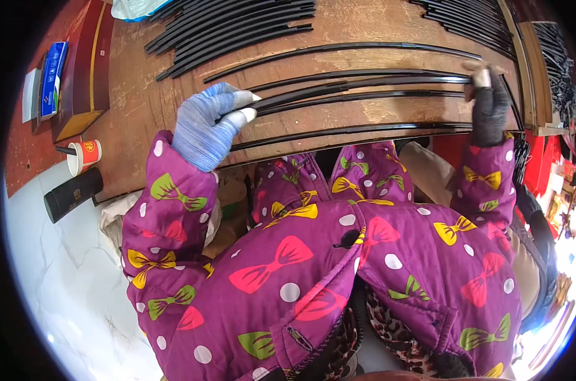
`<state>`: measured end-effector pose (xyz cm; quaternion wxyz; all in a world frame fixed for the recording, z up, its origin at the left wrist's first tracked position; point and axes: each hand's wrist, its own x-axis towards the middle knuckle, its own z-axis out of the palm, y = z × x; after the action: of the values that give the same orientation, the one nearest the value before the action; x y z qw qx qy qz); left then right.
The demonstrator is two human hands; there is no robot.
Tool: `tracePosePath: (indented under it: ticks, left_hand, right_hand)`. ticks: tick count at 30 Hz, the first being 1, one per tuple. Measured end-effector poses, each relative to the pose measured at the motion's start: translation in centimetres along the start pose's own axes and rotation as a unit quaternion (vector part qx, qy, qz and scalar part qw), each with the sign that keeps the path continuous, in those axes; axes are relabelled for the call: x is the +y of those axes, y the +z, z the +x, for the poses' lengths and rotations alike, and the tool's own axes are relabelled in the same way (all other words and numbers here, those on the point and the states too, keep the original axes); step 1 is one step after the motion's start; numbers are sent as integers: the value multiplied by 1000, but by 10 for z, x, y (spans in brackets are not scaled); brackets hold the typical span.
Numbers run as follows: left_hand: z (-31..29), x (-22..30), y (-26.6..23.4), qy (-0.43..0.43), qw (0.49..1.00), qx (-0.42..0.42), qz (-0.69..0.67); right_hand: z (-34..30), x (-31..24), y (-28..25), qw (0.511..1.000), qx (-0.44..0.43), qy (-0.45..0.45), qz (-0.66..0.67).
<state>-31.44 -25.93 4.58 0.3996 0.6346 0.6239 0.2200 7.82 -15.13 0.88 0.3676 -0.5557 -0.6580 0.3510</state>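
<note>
A thin black rod [377, 82] stretches between my two hands just above the brown tabletop [132, 95]. My left hand [205, 127], in a light blue glove with white fingertips, pinches its left end between thumb and fingers. At the other end, my right hand [489, 105] has its fingers closed round the rod; its dark glove leaves the fingertips bare. Several similar rods lie about it, including one farther off [338, 47] and one along the near table edge [364, 131]. Parts of the rods behind my left fingers are hidden.
Many black rods lie in a pile [237, 28] at the far left, with another bunch [469, 22] at the far right. Left of the table are a red and white paper cup [88, 155], a black cylinder [74, 194] and a blue box [53, 79].
</note>
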Motion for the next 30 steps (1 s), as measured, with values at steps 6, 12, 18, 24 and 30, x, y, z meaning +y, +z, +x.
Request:
tracePosePath:
  ticks: [6,12,18,24,30]
  left_hand:
    - [4,30,20,73,994,20,82]
    - [5,31,21,96,991,42,79]
    - [-16,2,-3,-103,994,18,19]
    - [-12,-12,-6,-183,983,-13,-25]
    - [-17,-13,-7,-210,975,12,-78]
  right_hand:
    - [-38,-67,78,970,-225,-26,83]
    - [-40,-79,76,922,-250,121,270]
    - [-19,-29,31,919,-133,140,344]
    - [-16,13,15,895,-108,146,407]
    - [-15,28,8,890,-106,191,400]
